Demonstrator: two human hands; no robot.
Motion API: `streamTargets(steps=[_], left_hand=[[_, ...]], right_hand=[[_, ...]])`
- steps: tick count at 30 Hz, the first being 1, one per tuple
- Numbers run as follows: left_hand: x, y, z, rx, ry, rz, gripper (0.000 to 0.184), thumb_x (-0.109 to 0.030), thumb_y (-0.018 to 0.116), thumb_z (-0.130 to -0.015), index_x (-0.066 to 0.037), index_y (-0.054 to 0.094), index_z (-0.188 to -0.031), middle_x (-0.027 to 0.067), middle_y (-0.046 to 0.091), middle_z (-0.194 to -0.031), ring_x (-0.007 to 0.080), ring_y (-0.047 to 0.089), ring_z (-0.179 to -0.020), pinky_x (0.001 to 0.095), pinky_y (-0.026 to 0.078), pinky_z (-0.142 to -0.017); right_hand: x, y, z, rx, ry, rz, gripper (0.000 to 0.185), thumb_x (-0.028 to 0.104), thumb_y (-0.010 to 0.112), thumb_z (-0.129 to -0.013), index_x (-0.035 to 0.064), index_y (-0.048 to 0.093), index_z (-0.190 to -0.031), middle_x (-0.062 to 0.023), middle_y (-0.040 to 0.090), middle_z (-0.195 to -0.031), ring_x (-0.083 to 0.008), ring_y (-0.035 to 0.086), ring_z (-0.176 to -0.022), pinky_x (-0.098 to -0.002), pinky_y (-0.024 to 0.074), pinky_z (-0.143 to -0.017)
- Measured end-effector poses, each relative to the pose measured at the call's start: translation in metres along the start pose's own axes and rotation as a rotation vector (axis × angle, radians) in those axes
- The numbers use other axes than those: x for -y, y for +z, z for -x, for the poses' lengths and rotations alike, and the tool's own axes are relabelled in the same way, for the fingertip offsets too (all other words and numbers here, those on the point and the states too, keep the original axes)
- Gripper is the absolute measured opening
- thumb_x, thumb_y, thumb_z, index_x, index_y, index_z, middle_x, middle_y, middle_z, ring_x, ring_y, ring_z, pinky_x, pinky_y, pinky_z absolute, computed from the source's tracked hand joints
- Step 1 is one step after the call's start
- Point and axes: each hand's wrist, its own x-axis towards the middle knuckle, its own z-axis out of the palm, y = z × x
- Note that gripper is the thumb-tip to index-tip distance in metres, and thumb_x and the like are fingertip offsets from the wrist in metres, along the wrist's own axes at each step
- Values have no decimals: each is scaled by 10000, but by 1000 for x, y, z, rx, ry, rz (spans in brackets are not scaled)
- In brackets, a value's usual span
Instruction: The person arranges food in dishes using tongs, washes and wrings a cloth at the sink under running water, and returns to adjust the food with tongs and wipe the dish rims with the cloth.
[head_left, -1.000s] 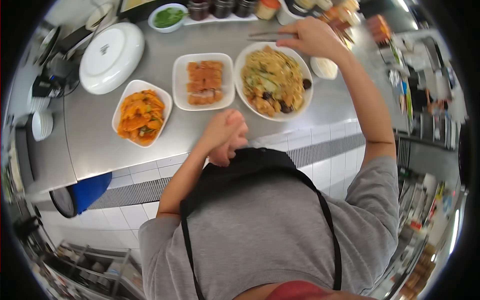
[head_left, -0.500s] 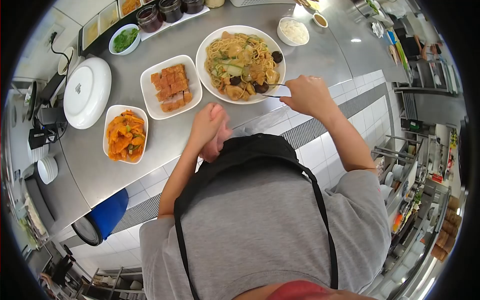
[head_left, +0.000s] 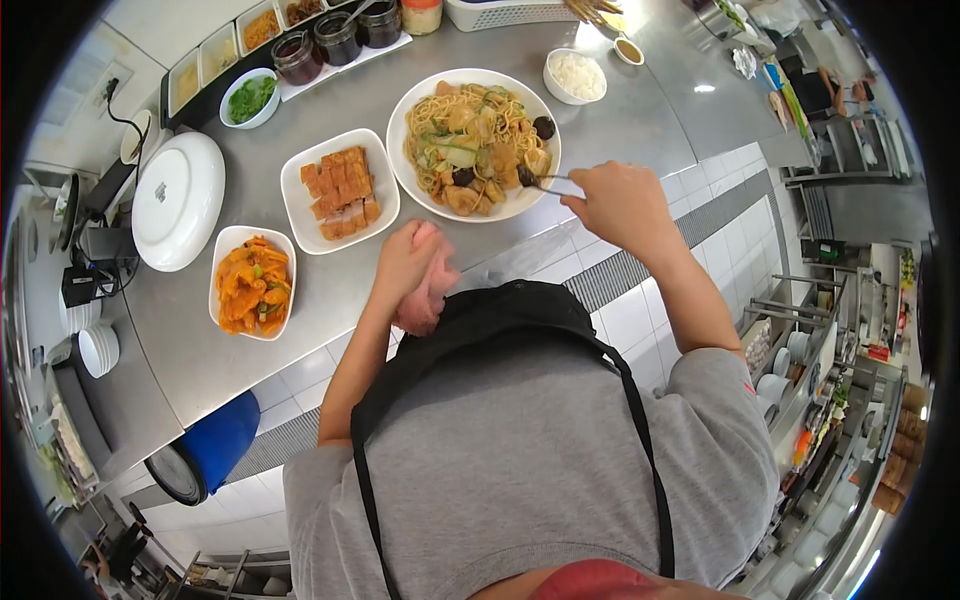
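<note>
My right hand [head_left: 622,203] holds thin metal tongs [head_left: 553,184], whose tips are at a dark mushroom [head_left: 527,176] on the right side of the noodle plate. That round white plate [head_left: 397,157] bears noodles [head_left: 440,125] with cabbage, more dark mushrooms and brown pieces. In my left hand [head_left: 398,268] a pink cloth [head_left: 432,285] is bunched up, close to the counter's front edge. Just beyond that hand stands a square white dish [head_left: 293,196] of sliced crisp-skinned meat [head_left: 340,190]. A smaller white dish [head_left: 290,318] holds orange kimchi-like vegetables [head_left: 252,285].
An upturned white plate [head_left: 180,200] lies at the left of the steel counter [head_left: 200,350]. Behind are a bowl of green herbs [head_left: 250,98], dark jars [head_left: 337,40], a rice bowl [head_left: 575,78] and a sauce cup [head_left: 628,52]. A blue bin [head_left: 220,440] stands below.
The tongs' tips, apart before, are now close together at the mushroom, which has shifted slightly. My left hand still holds the cloth. The whole view has tilted a little upward.
</note>
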Motion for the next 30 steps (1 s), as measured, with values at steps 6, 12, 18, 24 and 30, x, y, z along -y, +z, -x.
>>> streamTargets(steps=[6, 12, 18, 24, 30], left_hand=[[1, 1, 1, 24, -24, 65, 241, -206, 551, -794, 2, 585, -909, 145, 637, -777, 231, 625, -707, 312, 477, -659], [3, 1, 0, 7, -26, 78, 251, -217, 555, -790, 4, 587, -904, 150, 637, -781, 243, 625, -712, 318, 477, -662], [2, 0, -1, 17, -5, 29, 259, -223, 556, -789, 8, 586, -903, 159, 632, -777, 261, 623, -723, 330, 476, -667], [-1, -1, 1, 15, -13, 69, 254, -212, 552, -790, 14, 583, -901, 155, 631, -765, 247, 624, -701, 325, 479, -655], [-2, 1, 2, 1, -23, 76, 236, -196, 556, -792, 14, 584, -897, 140, 635, -758, 219, 624, -677, 310, 482, -628]], right_hand=[[15, 12, -41, -9, -94, 131, 241, 329, 606, -738, 93, 636, -775, -122, 615, -667, -300, 615, -661, -397, 482, -588], [-42, -17, -60, -89, -61, 189, 179, 231, 649, -669, 68, 660, -741, -122, 639, -731, -275, 636, -703, -379, 505, -608], [-54, 12, -102, 79, -161, 417, 177, 198, 670, -645, 63, 661, -758, -109, 644, -744, -268, 640, -715, -368, 515, -640], [-48, -4, -97, 89, -181, 410, 192, 227, 652, -690, 58, 658, -778, -112, 645, -763, -268, 638, -712, -373, 515, -627], [-21, -21, -87, 92, -209, 178, 320, 350, 664, -701, 96, 655, -896, -119, 638, -805, -281, 619, -771, -384, 498, -669]])
